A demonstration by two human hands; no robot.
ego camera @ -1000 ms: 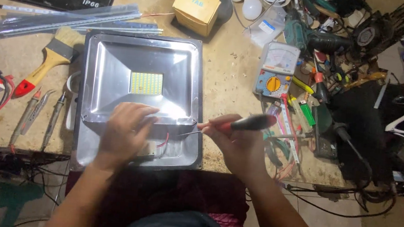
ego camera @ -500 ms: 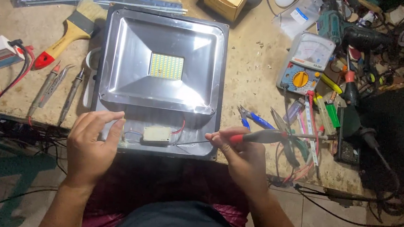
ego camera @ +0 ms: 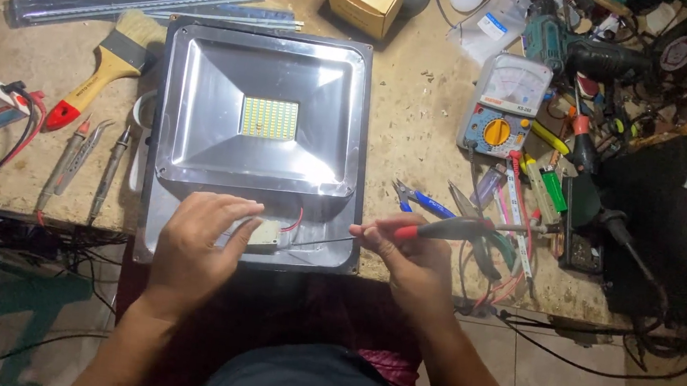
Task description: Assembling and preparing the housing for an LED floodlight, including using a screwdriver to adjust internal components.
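In the head view, the left hand (ego camera: 195, 241) has settled back with fingers loosely curled on the small driver block (ego camera: 264, 234) in the floodlight (ego camera: 260, 137) on the counter (ego camera: 419, 124); the right hand (ego camera: 407, 255), clamped on the screwdriver (ego camera: 433, 228), now points its tip toward it.

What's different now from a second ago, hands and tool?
The left hand lifted off the floodlight, then came back down onto the small pale module at its near edge. The right hand kept hold of the screwdriver, tip toward the module. The floodlight stayed on the bench.

Silver floodlight (ego camera: 203, 76), red-handled screwdriver (ego camera: 442, 228)
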